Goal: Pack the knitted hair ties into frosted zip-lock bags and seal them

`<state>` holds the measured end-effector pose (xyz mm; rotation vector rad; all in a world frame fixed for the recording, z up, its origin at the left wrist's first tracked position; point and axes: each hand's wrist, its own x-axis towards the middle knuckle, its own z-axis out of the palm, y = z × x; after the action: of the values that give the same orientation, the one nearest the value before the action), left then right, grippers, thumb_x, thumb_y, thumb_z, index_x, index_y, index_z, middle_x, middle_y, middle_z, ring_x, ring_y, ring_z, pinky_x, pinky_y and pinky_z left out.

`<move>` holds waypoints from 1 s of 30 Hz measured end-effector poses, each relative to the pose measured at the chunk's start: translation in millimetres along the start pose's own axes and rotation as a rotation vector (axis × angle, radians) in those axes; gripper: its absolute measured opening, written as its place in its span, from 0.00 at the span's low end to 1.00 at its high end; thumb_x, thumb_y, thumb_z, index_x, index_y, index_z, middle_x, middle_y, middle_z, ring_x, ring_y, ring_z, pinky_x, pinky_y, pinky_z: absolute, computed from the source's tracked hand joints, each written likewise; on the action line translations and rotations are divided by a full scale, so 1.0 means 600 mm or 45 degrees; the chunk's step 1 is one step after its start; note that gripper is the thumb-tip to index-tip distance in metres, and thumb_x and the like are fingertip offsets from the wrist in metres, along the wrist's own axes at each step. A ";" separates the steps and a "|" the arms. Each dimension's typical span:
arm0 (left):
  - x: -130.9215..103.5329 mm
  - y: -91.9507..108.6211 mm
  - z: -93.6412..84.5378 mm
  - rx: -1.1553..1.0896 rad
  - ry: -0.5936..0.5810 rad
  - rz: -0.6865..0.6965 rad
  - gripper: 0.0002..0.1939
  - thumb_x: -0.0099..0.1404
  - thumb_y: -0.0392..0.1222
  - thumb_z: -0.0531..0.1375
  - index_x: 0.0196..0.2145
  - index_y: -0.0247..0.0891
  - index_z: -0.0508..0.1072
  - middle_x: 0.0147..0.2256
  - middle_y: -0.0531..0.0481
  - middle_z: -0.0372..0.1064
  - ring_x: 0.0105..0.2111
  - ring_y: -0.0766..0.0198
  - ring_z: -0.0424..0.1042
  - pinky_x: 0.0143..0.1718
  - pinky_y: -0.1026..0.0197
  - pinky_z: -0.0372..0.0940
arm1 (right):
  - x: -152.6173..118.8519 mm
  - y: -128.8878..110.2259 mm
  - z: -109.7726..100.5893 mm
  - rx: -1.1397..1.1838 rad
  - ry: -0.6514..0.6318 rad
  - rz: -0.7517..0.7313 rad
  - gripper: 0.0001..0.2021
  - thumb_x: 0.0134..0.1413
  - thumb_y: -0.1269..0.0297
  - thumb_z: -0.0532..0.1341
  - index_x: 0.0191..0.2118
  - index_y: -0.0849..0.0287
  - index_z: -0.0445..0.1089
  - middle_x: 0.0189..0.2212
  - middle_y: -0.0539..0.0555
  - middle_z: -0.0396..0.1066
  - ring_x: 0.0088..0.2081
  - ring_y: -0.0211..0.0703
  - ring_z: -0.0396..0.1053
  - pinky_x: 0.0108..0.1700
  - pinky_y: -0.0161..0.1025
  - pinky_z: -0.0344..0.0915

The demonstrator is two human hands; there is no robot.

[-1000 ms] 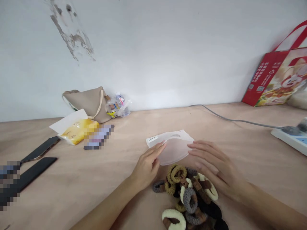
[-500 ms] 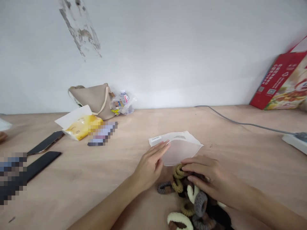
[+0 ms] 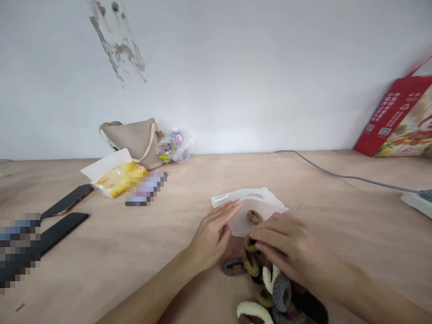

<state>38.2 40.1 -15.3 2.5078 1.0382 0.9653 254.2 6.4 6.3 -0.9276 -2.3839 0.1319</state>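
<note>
A frosted white bag (image 3: 270, 202) lies flat on the table, with one olive-brown hair tie (image 3: 254, 217) on its lower part. The fingertips of my left hand (image 3: 211, 231) rest on the bag's left side, fingers stretched out. My right hand (image 3: 286, 243) bends over the top of a pile, its fingertips at another olive-brown tie (image 3: 250, 243). The pile holds several fuzzy rings, among them a grey one (image 3: 281, 292), a cream one (image 3: 254, 310) and black ones partly under my right hand.
Phones (image 3: 67, 200), a yellow tissue pack (image 3: 118, 180), a beige bag (image 3: 133, 137) and a bottle in clear plastic (image 3: 175, 144) are at the left. A red box (image 3: 381, 117), grey cable (image 3: 330, 171) and white power strip (image 3: 413, 201) are at the right.
An olive-brown hair tie now lies on the frosted bag. The fingers of my right hand have drawn together at the top of the pile. My left hand has barely moved.
</note>
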 end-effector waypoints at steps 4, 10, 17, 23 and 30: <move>0.001 0.004 -0.002 -0.051 -0.030 -0.030 0.27 0.64 0.28 0.48 0.59 0.42 0.62 0.58 0.50 0.61 0.58 0.62 0.61 0.60 0.54 0.57 | 0.013 -0.024 0.005 -0.018 -0.344 0.132 0.07 0.55 0.74 0.59 0.33 0.53 0.69 0.32 0.47 0.74 0.40 0.44 0.67 0.41 0.41 0.62; 0.000 0.003 -0.006 0.015 -0.086 -0.074 0.25 0.67 0.30 0.46 0.60 0.41 0.60 0.59 0.52 0.60 0.63 0.61 0.52 0.62 0.51 0.52 | 0.015 -0.018 0.013 -0.199 -0.313 0.098 0.09 0.55 0.75 0.58 0.30 0.55 0.70 0.28 0.50 0.73 0.38 0.45 0.67 0.39 0.41 0.59; 0.002 0.006 -0.008 0.033 -0.130 -0.138 0.26 0.66 0.30 0.46 0.60 0.43 0.59 0.59 0.53 0.60 0.64 0.58 0.46 0.63 0.42 0.43 | 0.017 -0.017 0.006 -0.159 -0.383 0.126 0.10 0.52 0.76 0.60 0.35 0.52 0.70 0.33 0.48 0.75 0.40 0.46 0.68 0.39 0.41 0.59; 0.002 0.008 -0.007 -0.039 -0.116 -0.176 0.26 0.66 0.32 0.47 0.60 0.46 0.60 0.59 0.53 0.60 0.65 0.56 0.45 0.63 0.40 0.41 | 0.012 -0.003 0.008 -0.133 0.005 0.082 0.11 0.59 0.74 0.52 0.40 0.56 0.70 0.35 0.53 0.74 0.36 0.43 0.69 0.39 0.41 0.63; 0.002 0.007 -0.010 -0.117 -0.181 -0.208 0.24 0.68 0.37 0.48 0.61 0.44 0.58 0.59 0.51 0.61 0.65 0.54 0.42 0.64 0.41 0.38 | 0.011 -0.041 0.007 0.065 -0.211 0.167 0.06 0.56 0.70 0.57 0.33 0.52 0.70 0.33 0.48 0.74 0.37 0.45 0.70 0.41 0.43 0.65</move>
<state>37.2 37.8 -8.4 2.3370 1.1080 0.7590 233.6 -7.3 13.2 -1.0865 -2.4559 0.3305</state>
